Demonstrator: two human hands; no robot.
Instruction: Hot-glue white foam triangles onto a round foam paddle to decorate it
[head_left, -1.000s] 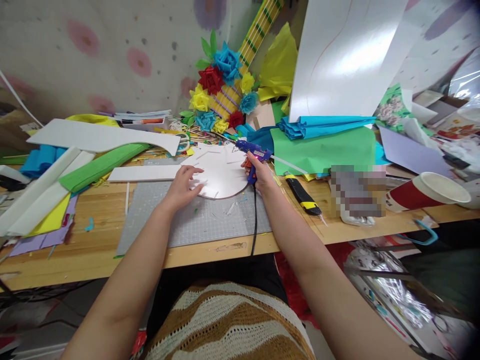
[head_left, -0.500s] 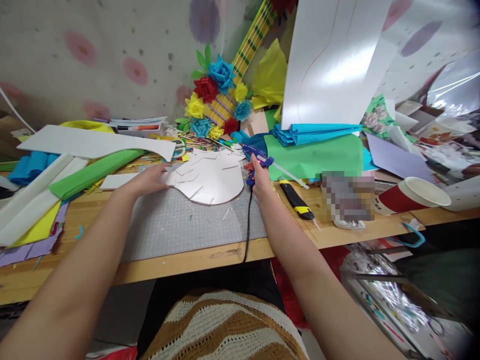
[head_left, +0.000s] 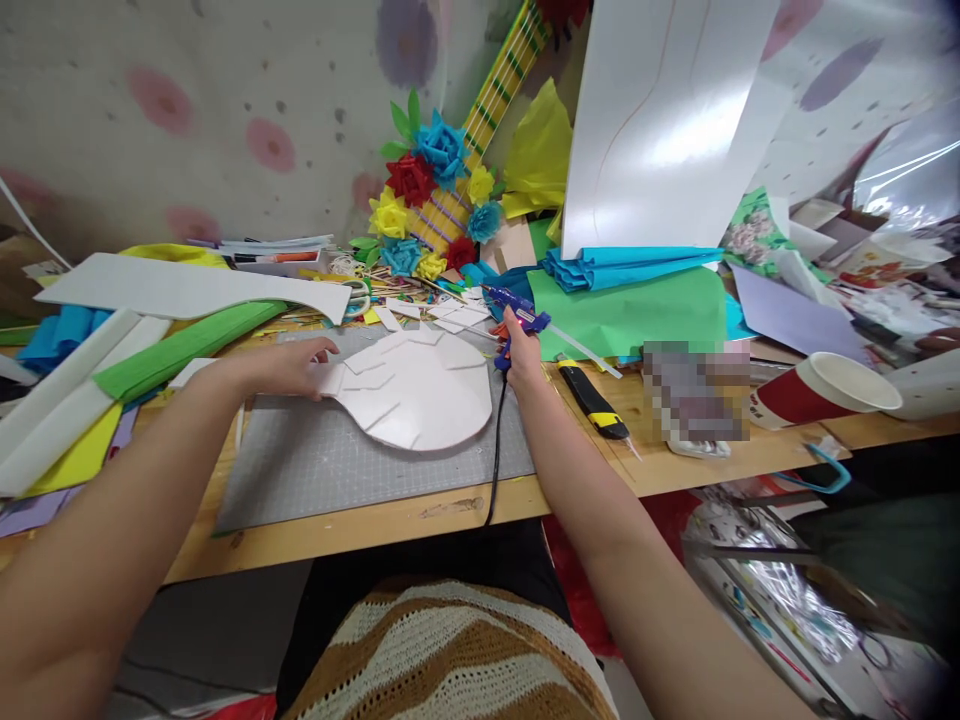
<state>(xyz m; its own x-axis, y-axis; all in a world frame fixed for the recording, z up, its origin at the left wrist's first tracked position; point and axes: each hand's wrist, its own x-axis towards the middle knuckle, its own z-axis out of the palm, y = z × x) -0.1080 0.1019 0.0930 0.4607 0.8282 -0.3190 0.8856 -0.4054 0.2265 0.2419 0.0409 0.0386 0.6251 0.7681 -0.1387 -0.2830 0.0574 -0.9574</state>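
Note:
My left hand (head_left: pixel 296 368) is closed on the narrow neck of a white foam board cutout (head_left: pixel 420 390), which has a rounded body and thin strips standing on its face. The cutout lies over a grey cutting mat (head_left: pixel 300 470). In my right hand (head_left: pixel 523 350) is a blue hot glue gun (head_left: pixel 517 308), its nozzle pointing up and to the left, with a clear glue stick (head_left: pixel 585 352) sticking out behind. The gun's black cord hangs over the table's front edge. A black and yellow utility knife (head_left: pixel 592 400) lies right of my right wrist.
A paper-flower guitar (head_left: pixel 442 205) leans on the wall behind scattered scraps. Tall white board (head_left: pixel 660 120) stands behind green paper (head_left: pixel 637 315). A red and white paper cup (head_left: pixel 821 390) is at right; rolled crepe paper (head_left: pixel 187 345) and another white cutout (head_left: pixel 195 287) lie at left.
The white cutout has moved slightly toward me with my left hand, uncovering white scraps behind it. The cutting mat's left edge has shifted left. My right hand and the glue gun stay nearly still.

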